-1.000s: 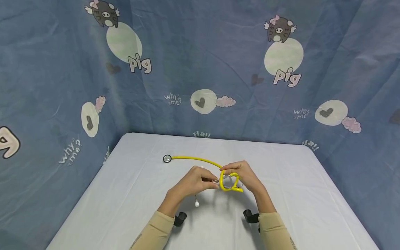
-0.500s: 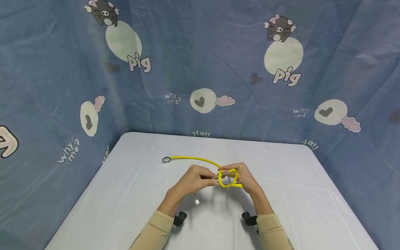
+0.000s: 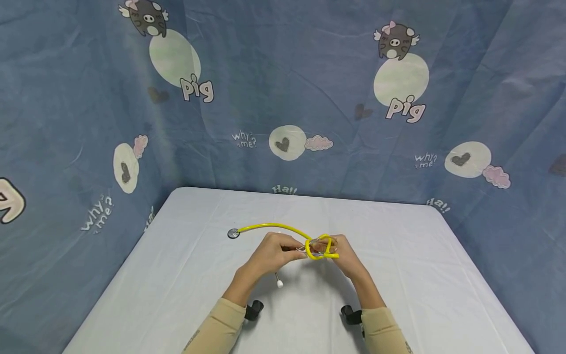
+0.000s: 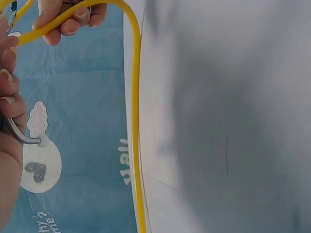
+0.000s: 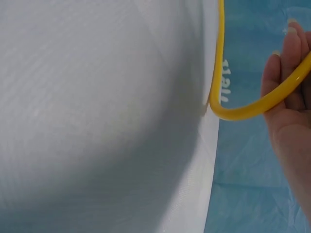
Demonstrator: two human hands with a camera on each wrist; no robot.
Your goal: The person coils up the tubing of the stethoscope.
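Observation:
A stethoscope with yellow tubing [image 3: 274, 225] is held up over the table, its tubing bent into a loop between my hands. My left hand [image 3: 271, 253] pinches the metal ear tubes at the loop's left side. One white ear tip [image 3: 280, 283] hangs below that hand, and a curved metal tube [image 4: 22, 136] shows by its curled fingers [image 4: 10, 104] in the left wrist view. At the loop's right side my right hand [image 3: 348, 256] grips the yellow tubing, which crosses its fingers [image 5: 286, 63] in the right wrist view. The round chest piece [image 3: 233, 233] dangles at the tubing's far left end.
A white cloth covers the table [image 3: 420, 275]. Behind and beside it hangs a blue patterned curtain [image 3: 283, 88]. Black wrist mounts [image 3: 254, 310] show below both forearms.
The loop has shifted up and slightly left, with my right wrist drifting left. The chest piece has swung a little down and left. My left hand has stayed nearly still on the ear tubes.

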